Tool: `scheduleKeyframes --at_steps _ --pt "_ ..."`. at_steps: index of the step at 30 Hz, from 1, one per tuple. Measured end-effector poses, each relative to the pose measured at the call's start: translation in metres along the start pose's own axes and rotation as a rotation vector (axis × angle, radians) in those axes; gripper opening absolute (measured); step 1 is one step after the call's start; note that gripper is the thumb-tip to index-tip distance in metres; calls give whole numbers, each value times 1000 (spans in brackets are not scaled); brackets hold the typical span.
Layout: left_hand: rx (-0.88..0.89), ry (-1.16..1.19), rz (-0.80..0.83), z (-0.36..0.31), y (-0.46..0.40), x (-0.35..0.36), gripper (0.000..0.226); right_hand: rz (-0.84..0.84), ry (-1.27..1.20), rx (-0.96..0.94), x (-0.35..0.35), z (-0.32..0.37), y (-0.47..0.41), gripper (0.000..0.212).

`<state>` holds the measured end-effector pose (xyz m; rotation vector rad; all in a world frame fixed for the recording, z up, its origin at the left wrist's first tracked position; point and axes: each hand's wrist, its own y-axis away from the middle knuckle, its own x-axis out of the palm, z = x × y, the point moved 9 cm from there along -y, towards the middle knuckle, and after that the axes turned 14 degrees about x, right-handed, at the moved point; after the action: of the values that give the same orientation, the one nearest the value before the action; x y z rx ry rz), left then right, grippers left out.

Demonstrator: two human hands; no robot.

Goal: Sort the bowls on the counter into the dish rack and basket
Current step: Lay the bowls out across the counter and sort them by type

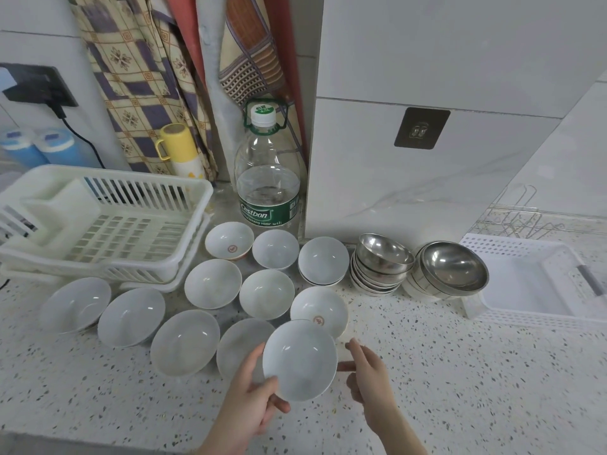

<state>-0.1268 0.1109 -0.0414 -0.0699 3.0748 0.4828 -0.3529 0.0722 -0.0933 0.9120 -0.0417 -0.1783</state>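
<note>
Two hands are in view over the speckled counter (pixel 460 372). Your left hand (pixel 253 392) comes up from below and grips a white bowl (pixel 299 361) by its near-left rim, thumb over the edge inside and fingers curled underneath, so the bowl is tilted toward you and lifted above the bowls behind it. Your right hand (pixel 369 372) is just right of that bowl, apart from it, fingers loosely extended toward its rim and holding nothing.

Counting the white bowls lying beyond and left of your left hand: eleven spots on the counter, ten single bowls plus one short stack (pixel 323 261) whose number you cannot tell. Two of them carry a red mark inside, one just beyond the held bowl (pixel 320 307) and one at the far row (pixel 230 240).

Beyond your right hand stand two stacks of steel bowls (pixel 382 261), both leaning; the right-hand stack (pixel 455 269) touches a white perforated basket (pixel 512 254) further right. How many bowls each stack holds cannot be told.

One white slatted dish rack (pixel 108 231) sits far beyond and left of your left hand, with no bowl in it. One large clear water bottle (pixel 267 178) stands straight beyond the bowls, and one yellow flask (pixel 179 149) stands left of it.
</note>
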Motion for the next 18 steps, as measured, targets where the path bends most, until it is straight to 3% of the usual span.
scheduleKeyframes --at_steps 6,12,18 --pt "-2 -89 126 8 2 42 56 83 -18 -51 -15 -12 26 38" --pt "18 -207 141 26 3 40 54 89 61 -133 -19 -14 31 21" --pt "21 -265 99 40 2 33 56 88 97 -137 -10 -15 29 39"
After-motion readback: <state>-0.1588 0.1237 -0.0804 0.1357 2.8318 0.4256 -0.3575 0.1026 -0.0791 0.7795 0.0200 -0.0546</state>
